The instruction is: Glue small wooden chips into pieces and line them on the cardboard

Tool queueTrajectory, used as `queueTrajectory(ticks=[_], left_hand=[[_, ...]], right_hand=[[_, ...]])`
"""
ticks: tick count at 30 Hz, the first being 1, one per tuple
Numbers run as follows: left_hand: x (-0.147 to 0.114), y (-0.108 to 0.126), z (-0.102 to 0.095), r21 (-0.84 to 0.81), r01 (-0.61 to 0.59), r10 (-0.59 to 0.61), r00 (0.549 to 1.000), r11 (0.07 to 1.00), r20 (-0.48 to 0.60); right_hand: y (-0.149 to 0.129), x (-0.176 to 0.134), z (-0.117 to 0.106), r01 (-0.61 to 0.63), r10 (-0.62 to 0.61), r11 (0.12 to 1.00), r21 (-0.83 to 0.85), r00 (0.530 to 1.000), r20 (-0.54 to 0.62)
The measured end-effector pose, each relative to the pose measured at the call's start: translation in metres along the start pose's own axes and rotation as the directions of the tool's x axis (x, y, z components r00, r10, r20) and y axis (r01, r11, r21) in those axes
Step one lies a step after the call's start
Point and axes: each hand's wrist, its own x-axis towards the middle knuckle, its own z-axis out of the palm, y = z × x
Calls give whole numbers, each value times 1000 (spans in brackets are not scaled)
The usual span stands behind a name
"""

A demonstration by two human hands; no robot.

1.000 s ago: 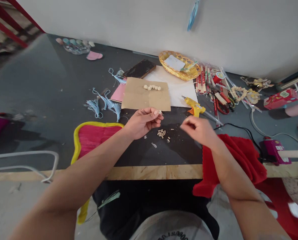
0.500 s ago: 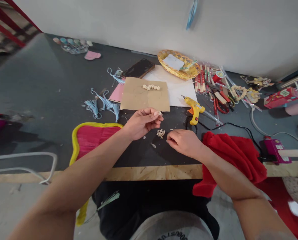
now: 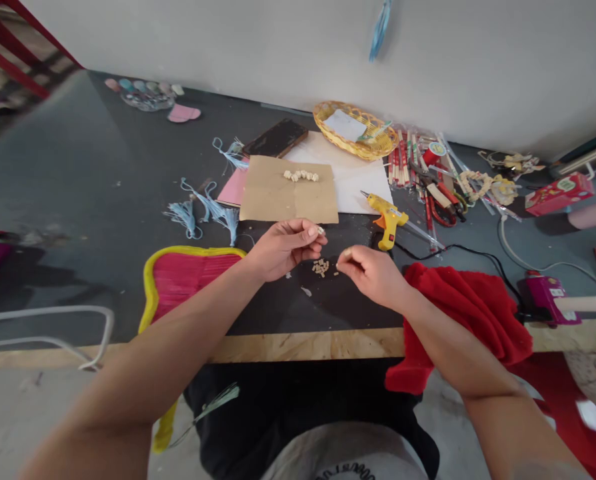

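My left hand (image 3: 293,248) pinches a small cream-coloured piece (image 3: 321,231) between thumb and fingertips, above the dark tabletop. Just below and to the right lies a loose pile of tiny cut cream pieces (image 3: 321,268). Right of that pile, my right hand (image 3: 371,275) is closed with thumb and forefinger together; what they hold, if anything, is too small to name. Beyond my left hand a brown card (image 3: 268,193) carries a row of knobbly cream clusters (image 3: 301,176). A yellow glue gun (image 3: 389,219) lies behind my right hand.
Blue tassels (image 3: 218,210) lie left of the card. A wicker basket (image 3: 323,127) and bundled sticks (image 3: 402,160) stand at the back. The red cloth (image 3: 463,313) lies under my right forearm, the yellow-edged pink item (image 3: 188,273) by my left.
My right hand has lifted slightly from beside the pile, its fingertips now pinched and more visible. The left hand stays almost still with its piece.
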Motion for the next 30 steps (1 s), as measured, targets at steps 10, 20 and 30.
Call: queueTrajectory(ticks=[10, 20, 30], left_hand=[[0, -9, 7, 0, 74, -74, 994, 997, 82], [1, -14, 11, -1, 90, -89, 991, 996, 102], [3, -16, 11, 13, 105, -106, 990, 994, 95]], right_hand=[[-6, 7, 9, 80, -11, 980, 182, 936, -353], [-4, 10, 15, 164, -87, 976, 145, 897, -433], [-3, 9, 15, 171, -90, 974, 152, 896, -434]])
